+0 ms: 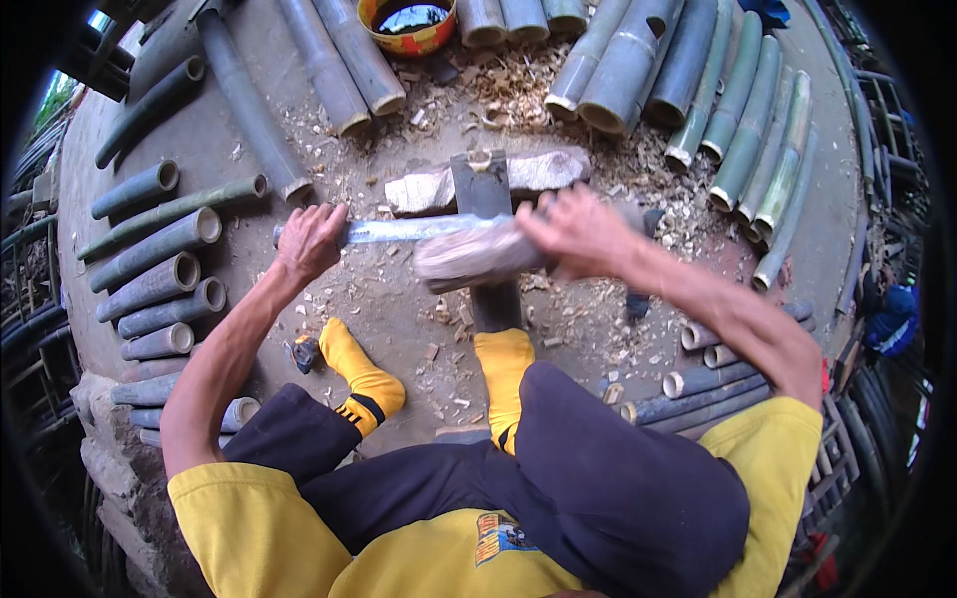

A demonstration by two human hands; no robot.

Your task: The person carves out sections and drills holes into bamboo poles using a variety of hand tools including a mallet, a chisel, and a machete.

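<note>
My left hand (312,242) is closed around the handle of a long machete (387,230), whose blade points right and lies across a dark bamboo piece (482,187). In my right hand (576,235), smeared a little by motion, is a thick wooden club (477,258), held over the bamboo close to the blade. The club hides part of the blade and of the bamboo. The bamboo's far end rests on a pale wooden block (424,192). Its near end is under my foot in a yellow sock (498,379).
Cut bamboo tubes lie in rows at left (150,286) and far right (733,120). An orange bowl (427,40) of dark liquid stands at the back. Wood chips (508,85) litter the ground. A small dark object (304,353) lies beside my other yellow-socked foot (361,369).
</note>
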